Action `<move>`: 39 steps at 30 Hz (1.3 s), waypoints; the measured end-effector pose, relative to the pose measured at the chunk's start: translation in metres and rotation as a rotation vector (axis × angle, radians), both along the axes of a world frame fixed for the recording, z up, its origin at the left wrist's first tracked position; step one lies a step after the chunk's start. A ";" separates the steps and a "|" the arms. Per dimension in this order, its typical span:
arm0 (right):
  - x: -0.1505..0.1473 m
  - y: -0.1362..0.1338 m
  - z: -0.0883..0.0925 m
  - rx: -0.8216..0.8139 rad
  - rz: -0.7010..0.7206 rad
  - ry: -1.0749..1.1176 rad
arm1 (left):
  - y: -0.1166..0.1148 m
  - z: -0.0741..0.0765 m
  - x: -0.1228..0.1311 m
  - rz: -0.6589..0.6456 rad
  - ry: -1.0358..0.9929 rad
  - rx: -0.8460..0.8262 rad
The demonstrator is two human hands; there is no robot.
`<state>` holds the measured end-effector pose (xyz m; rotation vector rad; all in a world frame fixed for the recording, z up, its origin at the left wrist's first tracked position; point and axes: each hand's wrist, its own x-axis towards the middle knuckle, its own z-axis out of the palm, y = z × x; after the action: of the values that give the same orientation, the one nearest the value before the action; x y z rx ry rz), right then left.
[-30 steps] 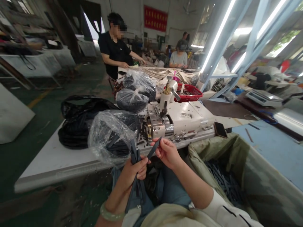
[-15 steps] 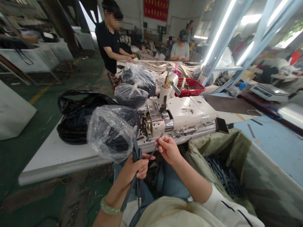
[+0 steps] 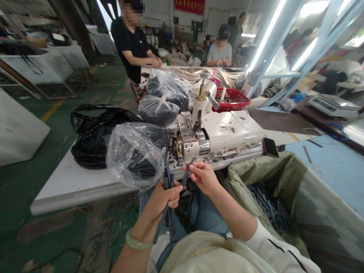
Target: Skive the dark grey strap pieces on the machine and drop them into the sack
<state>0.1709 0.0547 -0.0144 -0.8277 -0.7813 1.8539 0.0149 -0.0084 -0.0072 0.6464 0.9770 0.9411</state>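
Observation:
My left hand [image 3: 167,197] is closed around a bundle of dark grey strips [image 3: 168,179], whose ends stick out above and below the fist. Between the thumb and fingers of my right hand [image 3: 203,176] is one single dark strip [image 3: 187,175], tilted, its lower end by my left fingertips. Both hands are above my lap, just before the table edge. Right behind them stands a white machine [image 3: 227,131] with a metal head and a brass-coloured post. A clear plastic bag [image 3: 122,151] holding similar strips lies open to the left of the machine.
A black plastic bag [image 3: 91,155] with strips sits at the table's left. Tied clear bags [image 3: 159,110] and a red basket [image 3: 236,99] are behind. At my right, a lined bin [image 3: 236,170] holds many strips; a phone [image 3: 270,147] lies nearby. Two people work at the far table.
The single strip has turned, showing its wider face, and my left fingers are now closer around its lower end. The whole view has shifted slightly.

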 end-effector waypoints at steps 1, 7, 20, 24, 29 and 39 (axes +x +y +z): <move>0.000 -0.002 -0.001 0.010 0.022 0.015 | 0.000 0.000 0.001 0.004 -0.002 0.005; -0.003 0.000 -0.002 0.065 0.012 -0.065 | 0.000 -0.001 0.003 0.000 0.014 0.003; 0.007 0.090 0.012 -0.055 -0.235 -0.264 | 0.005 -0.014 -0.007 -0.016 -0.003 -0.016; 0.003 0.097 0.012 -0.093 -0.263 -0.280 | 0.005 -0.013 -0.009 -0.009 -0.007 -0.015; -0.002 0.104 0.012 -0.089 -0.385 -0.315 | 0.004 -0.008 -0.008 -0.014 -0.012 -0.020; 0.144 0.033 -0.028 0.078 -0.933 -1.173 | 0.011 -0.013 -0.019 -0.065 -0.057 -0.072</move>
<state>0.3145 0.0875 -0.0420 -1.8530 -0.8799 0.3963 -0.0043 0.0022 -0.0206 0.5845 0.9300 0.8590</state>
